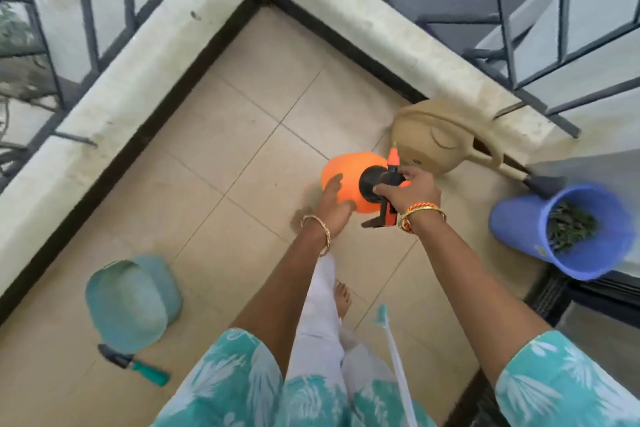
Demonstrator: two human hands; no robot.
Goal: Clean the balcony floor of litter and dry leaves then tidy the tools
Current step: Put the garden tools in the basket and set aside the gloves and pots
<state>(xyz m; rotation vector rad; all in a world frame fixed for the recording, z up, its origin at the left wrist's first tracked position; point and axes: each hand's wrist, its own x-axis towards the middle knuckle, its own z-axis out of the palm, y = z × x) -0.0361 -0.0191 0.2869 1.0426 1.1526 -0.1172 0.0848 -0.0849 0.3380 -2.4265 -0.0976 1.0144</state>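
An orange spray bottle point(349, 177) with a black and orange pump head is held above the tiled balcony floor point(242, 135). My right hand point(412, 191) grips the pump head from the right. My left hand point(334, 201) rests with straight fingers against the bottle's orange body from below. A blue bucket point(519, 229) holding dry leaves stands at the right. A beige watering can point(443, 135) lies by the parapet behind the bottle.
A teal dustpan point(131, 298) lies on the floor at lower left, with a teal-handled trowel point(138, 364) below it. A white stick with a teal tip point(391, 340) leans by my legs. A low concrete parapet point(138, 55) with dark railings borders the corner.
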